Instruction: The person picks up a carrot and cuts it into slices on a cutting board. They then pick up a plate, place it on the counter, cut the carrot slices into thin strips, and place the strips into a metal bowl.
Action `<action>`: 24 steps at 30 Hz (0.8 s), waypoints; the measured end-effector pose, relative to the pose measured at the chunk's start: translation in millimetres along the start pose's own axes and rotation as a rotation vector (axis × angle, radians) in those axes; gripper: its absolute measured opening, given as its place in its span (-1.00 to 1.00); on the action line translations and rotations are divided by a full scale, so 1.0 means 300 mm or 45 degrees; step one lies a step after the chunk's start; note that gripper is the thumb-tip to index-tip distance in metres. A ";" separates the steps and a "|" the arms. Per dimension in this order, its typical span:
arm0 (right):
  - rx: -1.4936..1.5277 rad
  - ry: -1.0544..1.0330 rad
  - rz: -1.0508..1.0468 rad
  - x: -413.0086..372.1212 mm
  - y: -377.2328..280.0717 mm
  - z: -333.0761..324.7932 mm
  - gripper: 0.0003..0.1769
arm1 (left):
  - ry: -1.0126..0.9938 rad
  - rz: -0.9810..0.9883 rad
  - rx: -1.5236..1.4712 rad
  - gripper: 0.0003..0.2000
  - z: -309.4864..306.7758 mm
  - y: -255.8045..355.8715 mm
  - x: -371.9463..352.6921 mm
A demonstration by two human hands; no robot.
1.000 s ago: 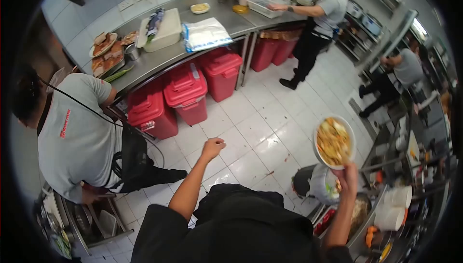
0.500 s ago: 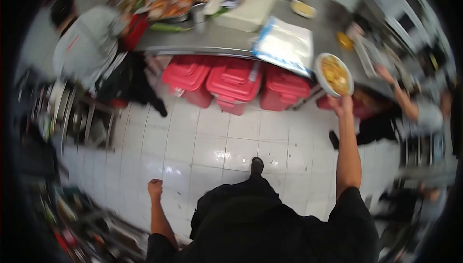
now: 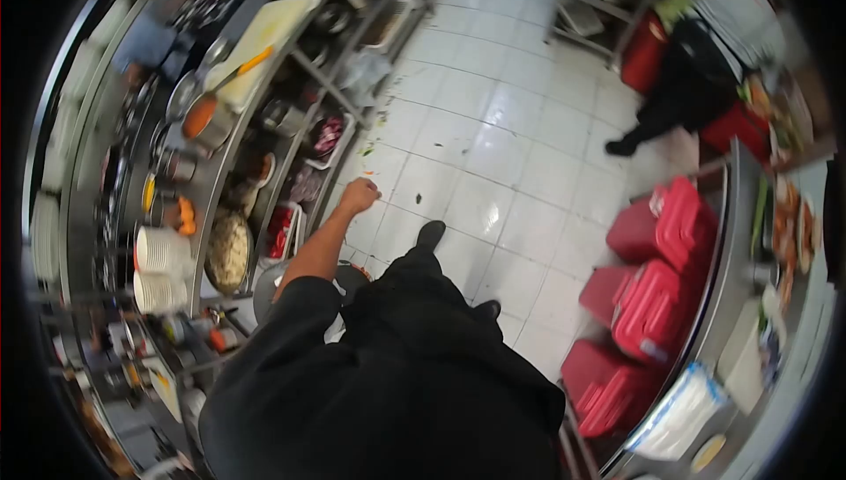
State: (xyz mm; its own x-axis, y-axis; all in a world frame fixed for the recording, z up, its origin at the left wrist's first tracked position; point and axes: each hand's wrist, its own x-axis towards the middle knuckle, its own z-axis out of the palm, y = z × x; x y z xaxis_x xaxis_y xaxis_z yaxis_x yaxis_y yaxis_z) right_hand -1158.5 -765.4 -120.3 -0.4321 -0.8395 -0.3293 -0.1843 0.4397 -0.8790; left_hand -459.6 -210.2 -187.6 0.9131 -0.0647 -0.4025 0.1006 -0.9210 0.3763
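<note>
My left hand (image 3: 359,196) hangs over the tiled floor beside the shelving, its fingers loosely curled in with nothing seen in them. It touches nothing; nearest to it are the low shelf trays, one with purple-red pieces (image 3: 328,135) and one with red items (image 3: 280,232). My right hand is out of view, and so is the bowl of food it held. Left of my arm, a large pan of pale food (image 3: 229,253) sits on the shelf under the counter.
A pot of orange sauce (image 3: 209,121), a cutting board (image 3: 264,48) and stacked white bowls (image 3: 164,251) line the left counter. Red lidded bins (image 3: 652,310) stand under the right counter (image 3: 705,339), which bears a plastic packet (image 3: 679,414). A person (image 3: 696,57) is at far right. Scraps lie on the floor (image 3: 493,119).
My view has swung left, from the steel counter to the aisle and shelving. The bins now appear at the right. My right hand and the bowl have left the view.
</note>
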 end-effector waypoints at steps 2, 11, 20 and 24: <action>-0.063 -0.130 0.071 -0.059 0.005 0.163 -0.48 | 0.015 -0.076 -0.079 -0.66 -0.007 -0.133 -0.076; -0.282 -0.693 0.148 -0.517 -0.104 1.101 -0.55 | 0.414 -0.075 -0.641 -0.78 -0.186 -0.495 0.044; -0.512 -2.170 -1.053 -2.187 -0.064 2.234 -0.77 | 1.013 0.047 -0.898 -0.81 -0.938 -0.541 0.020; -0.538 -2.615 -1.339 -2.792 -0.127 2.227 -0.70 | 1.378 0.048 -0.792 -0.84 -1.212 -0.710 0.050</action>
State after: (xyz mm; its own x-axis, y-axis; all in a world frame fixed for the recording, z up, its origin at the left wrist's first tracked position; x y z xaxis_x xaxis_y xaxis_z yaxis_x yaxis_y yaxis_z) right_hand -199.7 -292.3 -41.3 0.9614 0.2750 -0.0045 0.1103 -0.4004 -0.9097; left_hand -323.7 124.7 29.5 0.7457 0.5338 0.3987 -0.0322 -0.5689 0.8218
